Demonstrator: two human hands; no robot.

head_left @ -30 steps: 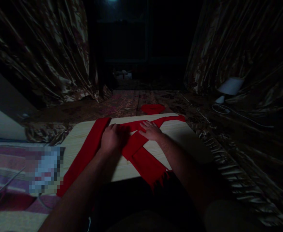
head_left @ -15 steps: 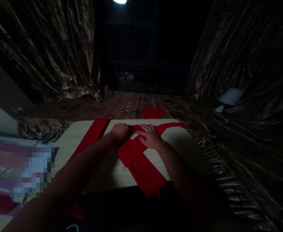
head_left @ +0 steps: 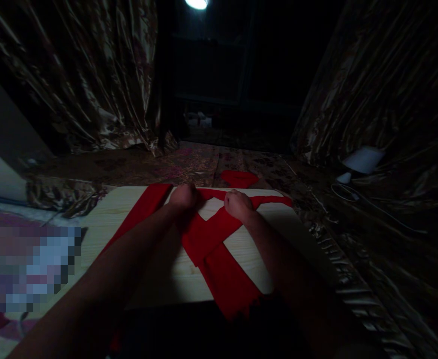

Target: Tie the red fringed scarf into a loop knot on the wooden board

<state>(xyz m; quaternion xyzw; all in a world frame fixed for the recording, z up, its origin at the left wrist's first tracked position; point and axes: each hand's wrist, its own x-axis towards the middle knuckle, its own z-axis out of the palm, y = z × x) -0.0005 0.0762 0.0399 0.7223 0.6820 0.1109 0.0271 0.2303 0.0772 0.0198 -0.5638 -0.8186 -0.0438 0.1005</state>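
Note:
A long red scarf [head_left: 207, 237] lies folded across itself on a pale wooden table [head_left: 155, 279]. One fringed end hangs over the near edge, and another length slants along the left side. My left hand [head_left: 183, 197] is closed on the scarf near the far edge. To its right my right hand [head_left: 238, 203] has its fingers curled round the scarf too. A stretch of red cloth runs between both hands, with a gap of bare wood below it. The cloth inside each fist is hidden.
Beyond the table a red piece of cloth [head_left: 240, 177] lies on the patterned cover. A white lamp [head_left: 364, 158] with a cord lies at the right. Patterned curtains [head_left: 103, 75] hang on both sides. A blurred-out item [head_left: 43, 269] sits at the left on striped fabric.
My right hand went from lying flat with spread fingers to gripping the scarf, a little further right. The gap in the cloth between my hands has widened. The view has shifted slightly.

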